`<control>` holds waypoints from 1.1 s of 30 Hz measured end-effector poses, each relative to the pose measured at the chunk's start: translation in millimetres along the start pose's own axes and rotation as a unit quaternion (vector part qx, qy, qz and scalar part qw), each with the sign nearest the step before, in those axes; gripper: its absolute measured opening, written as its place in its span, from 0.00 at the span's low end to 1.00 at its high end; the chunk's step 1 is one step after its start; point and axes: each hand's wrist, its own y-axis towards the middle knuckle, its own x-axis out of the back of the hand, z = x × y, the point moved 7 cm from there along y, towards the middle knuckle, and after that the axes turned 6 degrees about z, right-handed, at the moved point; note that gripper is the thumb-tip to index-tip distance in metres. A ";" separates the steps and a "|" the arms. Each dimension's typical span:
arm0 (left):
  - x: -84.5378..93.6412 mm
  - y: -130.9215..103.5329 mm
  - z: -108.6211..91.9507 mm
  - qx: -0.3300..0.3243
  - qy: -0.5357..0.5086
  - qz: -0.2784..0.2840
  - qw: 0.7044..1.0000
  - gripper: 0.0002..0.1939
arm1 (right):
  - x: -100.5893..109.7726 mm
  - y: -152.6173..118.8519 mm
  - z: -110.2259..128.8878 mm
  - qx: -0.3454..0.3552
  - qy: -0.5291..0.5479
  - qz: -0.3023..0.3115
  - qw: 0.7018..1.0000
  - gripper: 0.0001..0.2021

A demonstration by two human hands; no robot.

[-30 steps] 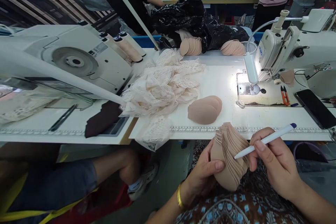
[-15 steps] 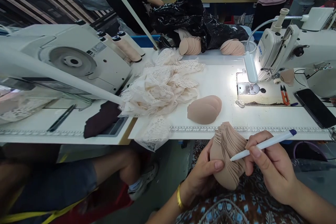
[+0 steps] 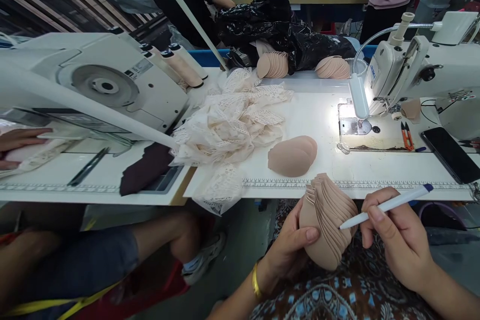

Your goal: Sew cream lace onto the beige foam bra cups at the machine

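Note:
My left hand (image 3: 290,242) grips a fanned stack of beige oval fabric pieces (image 3: 326,225) above my lap, its thumb pressed on the front piece. A white pen (image 3: 386,206) with a dark blue end is pinched in my right hand (image 3: 397,235). The pen's tip points left at the fanned edges; whether it touches them I cannot tell. More beige fabric pieces (image 3: 292,156) lie overlapped on the white table just beyond the stack. To their left is a heap of cream lace (image 3: 228,125), with one end hanging over the table edge.
A sewing machine (image 3: 420,70) stands at the right, near orange-handled snips (image 3: 407,136) and a black phone (image 3: 452,154). Another machine (image 3: 101,85) is at the left, with a co-worker's hand (image 3: 22,145) beside it. Black plastic bags (image 3: 277,30) lie behind two stacks of beige pieces.
My right hand has moved slightly right with the pen, its tip shifting to edges farther right in the stack. At the far left a co-worker's hand has come into view.

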 end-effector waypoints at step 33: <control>2.0 -0.1 4.9 0.000 -0.021 -0.011 1.000 0.38 | -8.7 -0.6 -10.0 -0.030 0.068 0.024 0.997 0.08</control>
